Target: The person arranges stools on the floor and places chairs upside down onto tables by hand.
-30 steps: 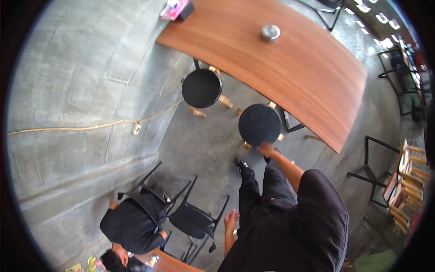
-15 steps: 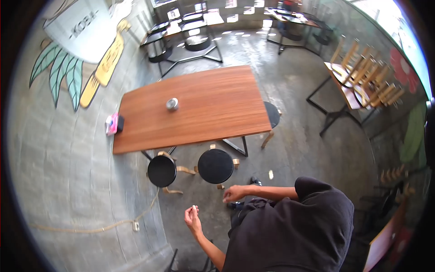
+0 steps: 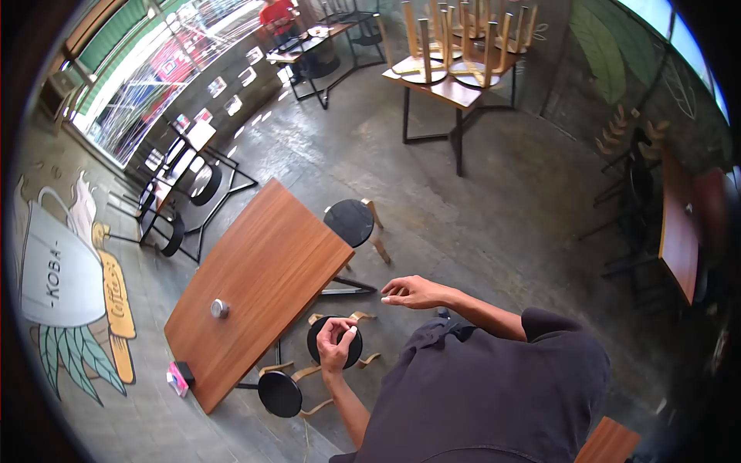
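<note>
My left hand is raised over a round black stool with bent wooden legs. Its fingers curl loosely toward the thumb, with a dark gap between them, and nothing is visibly held. Further right, my right hand hangs above the floor, fingers slightly bent and apart, holding nothing. Both hands are free of the wooden table on the left. On its top stands a small silvery round container. A pink packet beside a black box is at the table's near-left end.
Another black stool stands nearer the wall, and one more stool is at the table's right side. Upturned stools sit on a far table. A dark-framed table is on the right. A person in red is at the back.
My view has turned to the right, so the wooden table and wall painting now lie further left. Both hands appear higher in view; the right hand's fingers have spread a little.
</note>
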`<state>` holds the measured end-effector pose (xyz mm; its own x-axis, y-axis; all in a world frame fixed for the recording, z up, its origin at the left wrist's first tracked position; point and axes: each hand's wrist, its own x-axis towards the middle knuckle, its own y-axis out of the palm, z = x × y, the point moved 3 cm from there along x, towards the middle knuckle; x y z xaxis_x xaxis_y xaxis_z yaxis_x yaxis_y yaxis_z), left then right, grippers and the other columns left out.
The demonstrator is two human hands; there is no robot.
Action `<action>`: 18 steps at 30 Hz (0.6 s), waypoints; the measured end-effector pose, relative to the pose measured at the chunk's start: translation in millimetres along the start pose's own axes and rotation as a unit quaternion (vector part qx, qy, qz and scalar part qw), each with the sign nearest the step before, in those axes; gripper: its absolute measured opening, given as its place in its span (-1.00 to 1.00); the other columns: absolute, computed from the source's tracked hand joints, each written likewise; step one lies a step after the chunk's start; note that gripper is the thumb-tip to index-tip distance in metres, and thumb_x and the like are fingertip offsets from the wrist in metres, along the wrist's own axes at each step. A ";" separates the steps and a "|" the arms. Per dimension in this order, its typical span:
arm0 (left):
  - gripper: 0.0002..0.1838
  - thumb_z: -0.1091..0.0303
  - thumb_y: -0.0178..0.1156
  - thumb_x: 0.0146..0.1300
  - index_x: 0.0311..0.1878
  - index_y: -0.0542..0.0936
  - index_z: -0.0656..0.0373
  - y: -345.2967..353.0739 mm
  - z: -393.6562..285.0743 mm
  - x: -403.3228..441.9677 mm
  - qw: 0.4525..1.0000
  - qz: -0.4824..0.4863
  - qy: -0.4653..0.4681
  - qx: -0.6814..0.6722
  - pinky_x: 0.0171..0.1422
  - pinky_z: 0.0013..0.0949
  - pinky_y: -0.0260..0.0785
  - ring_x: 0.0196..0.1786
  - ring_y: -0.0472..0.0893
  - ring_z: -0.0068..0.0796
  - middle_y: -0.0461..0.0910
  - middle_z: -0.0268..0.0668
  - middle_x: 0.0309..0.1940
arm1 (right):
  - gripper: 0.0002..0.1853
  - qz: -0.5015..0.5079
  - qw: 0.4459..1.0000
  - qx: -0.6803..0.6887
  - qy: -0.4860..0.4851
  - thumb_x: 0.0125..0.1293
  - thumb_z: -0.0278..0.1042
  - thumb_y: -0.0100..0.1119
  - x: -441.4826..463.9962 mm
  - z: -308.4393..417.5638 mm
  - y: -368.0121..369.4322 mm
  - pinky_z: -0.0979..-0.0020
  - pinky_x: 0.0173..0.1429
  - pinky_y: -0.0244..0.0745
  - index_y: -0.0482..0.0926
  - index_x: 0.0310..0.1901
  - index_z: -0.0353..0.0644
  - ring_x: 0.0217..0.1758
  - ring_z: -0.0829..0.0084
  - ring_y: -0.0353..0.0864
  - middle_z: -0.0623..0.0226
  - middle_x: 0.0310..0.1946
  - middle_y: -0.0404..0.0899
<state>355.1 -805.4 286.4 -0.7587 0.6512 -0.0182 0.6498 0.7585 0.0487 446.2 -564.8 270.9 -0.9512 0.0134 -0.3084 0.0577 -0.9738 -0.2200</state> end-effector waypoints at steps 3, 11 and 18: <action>-0.87 0.68 0.17 0.12 -0.29 0.49 0.25 76.0 -0.7 57.6 0.989 0.143 0.021 0.016 0.22 -0.34 0.40 0.01 0.62 -0.42 0.65 -0.17 -0.18 | -0.50 -0.053 0.998 0.029 0.014 0.40 0.01 0.19 -37.4 -26.1 -44.8 0.38 0.08 0.54 0.53 0.18 -0.22 -0.03 0.42 0.64 0.18 -0.02 0.65; -0.90 0.58 0.24 0.06 -0.37 0.50 0.25 287.9 -8.1 139.0 0.917 0.373 0.095 0.107 0.06 -0.43 0.43 -0.19 0.60 -0.55 0.60 -0.32 -0.38 | -0.76 -0.297 0.951 0.069 -0.044 0.39 -0.25 0.22 -136.6 -49.0 -161.8 0.41 -0.10 0.56 0.60 -0.10 -0.28 -0.20 0.50 0.66 0.26 -0.30 0.69; -0.90 0.50 0.21 -0.06 -0.47 0.49 0.27 392.0 -3.2 168.4 0.842 0.524 0.074 0.106 -0.05 -0.41 0.43 -0.29 0.60 -0.48 0.58 -0.30 -0.47 | -0.81 -0.462 0.870 0.174 -0.017 0.37 -0.27 0.25 -208.7 -83.1 -224.9 0.50 -0.15 0.50 0.62 -0.16 -0.23 -0.25 0.63 0.59 0.41 -0.32 0.67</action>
<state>482.0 -398.4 305.7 0.2492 0.9672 0.0501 0.9476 -0.2329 -0.2186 656.9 -329.7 307.8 -0.5520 0.8250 -0.1211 -0.8250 -0.5614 -0.0640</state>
